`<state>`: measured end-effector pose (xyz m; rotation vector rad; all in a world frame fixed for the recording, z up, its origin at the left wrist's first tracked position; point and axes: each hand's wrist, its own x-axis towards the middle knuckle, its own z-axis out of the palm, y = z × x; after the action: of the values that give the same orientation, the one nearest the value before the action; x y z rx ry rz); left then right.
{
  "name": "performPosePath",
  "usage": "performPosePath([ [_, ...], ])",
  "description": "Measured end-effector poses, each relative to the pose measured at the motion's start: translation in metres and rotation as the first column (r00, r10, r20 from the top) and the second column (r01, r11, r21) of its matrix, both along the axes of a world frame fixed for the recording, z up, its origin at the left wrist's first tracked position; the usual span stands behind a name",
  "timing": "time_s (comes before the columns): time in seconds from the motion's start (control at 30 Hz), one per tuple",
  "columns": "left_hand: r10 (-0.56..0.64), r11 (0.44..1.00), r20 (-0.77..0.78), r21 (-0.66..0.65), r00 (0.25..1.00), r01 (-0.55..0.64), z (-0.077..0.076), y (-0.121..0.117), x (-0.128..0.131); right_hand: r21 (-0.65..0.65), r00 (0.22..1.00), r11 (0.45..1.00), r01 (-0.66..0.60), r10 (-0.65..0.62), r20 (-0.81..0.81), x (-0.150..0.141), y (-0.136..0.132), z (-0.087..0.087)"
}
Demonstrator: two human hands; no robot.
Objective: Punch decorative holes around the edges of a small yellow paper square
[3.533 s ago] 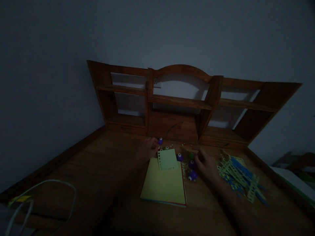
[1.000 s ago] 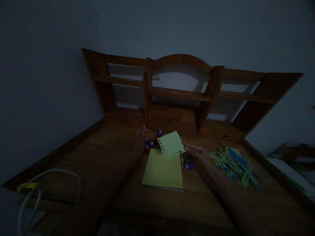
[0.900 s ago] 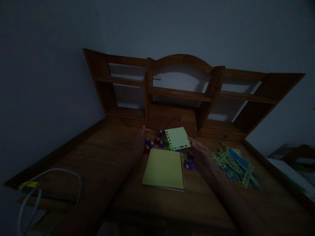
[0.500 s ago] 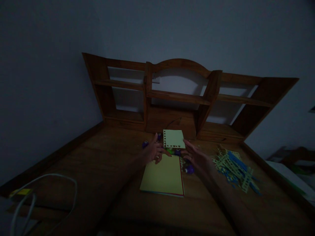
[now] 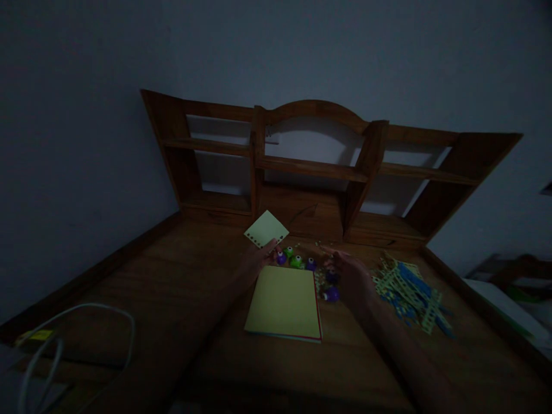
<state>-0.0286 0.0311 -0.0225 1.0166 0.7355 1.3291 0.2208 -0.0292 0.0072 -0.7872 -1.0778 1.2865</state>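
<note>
My left hand point(image 5: 261, 257) grips a pale square sheet of paper point(image 5: 266, 226) by its lower corner, with the thumb in front. Small holes are punched along the sheet's two lower edges. My right hand point(image 5: 347, 270) holds nothing that I can see; its fingers reach left, a little apart, in the dim light. Between the hands sit several small rounded pieces with white eye-like spots, among them a green one point(image 5: 295, 261) and a purple one point(image 5: 311, 264). A stack of yellow paper point(image 5: 283, 302) lies in front of them, and another purple piece point(image 5: 332, 294) rests by its right edge.
Punched strips of pale and blue paper point(image 5: 414, 293) lie heaped on the right of the wooden desk point(image 5: 172, 270). Tiny paper bits point(image 5: 318, 244) are scattered near the back. A wooden shelf unit point(image 5: 308, 168) stands behind, and a white cable point(image 5: 92, 306) loops at front left.
The punched sheet has moved left and turned to a diamond angle, now in my left hand. My right hand has come away from it, and more green and purple pieces show.
</note>
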Motion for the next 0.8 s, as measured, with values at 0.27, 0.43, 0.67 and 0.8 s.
performPosePath([
  [0.27, 0.023, 0.999, -0.006, 0.041, 1.000, -0.022, 0.007, -0.006, 0.001, -0.121, 0.992, 0.986, 0.114, -0.119, -0.035, 0.007, 0.002, -0.004],
  [0.43, -0.073, 0.997, -0.095, -0.028, 0.993, 0.070, 0.001, -0.006, 0.004, -0.115, 0.989, 0.982, 0.148, -0.145, 0.029, 0.008, 0.007, -0.015],
  [0.67, -0.162, 0.984, -0.068, -0.085, 0.984, 0.156, 0.000, -0.005, 0.005, 0.263, 0.703, 0.942, 0.210, -0.332, 0.629, 0.012, 0.003, -0.014],
  [0.8, -0.154, 0.981, -0.003, -0.117, 0.988, 0.152, 0.001, -0.003, 0.003, 0.368, 0.548, 0.929, 0.034, -0.326, 0.771, 0.007, -0.004, -0.003],
])
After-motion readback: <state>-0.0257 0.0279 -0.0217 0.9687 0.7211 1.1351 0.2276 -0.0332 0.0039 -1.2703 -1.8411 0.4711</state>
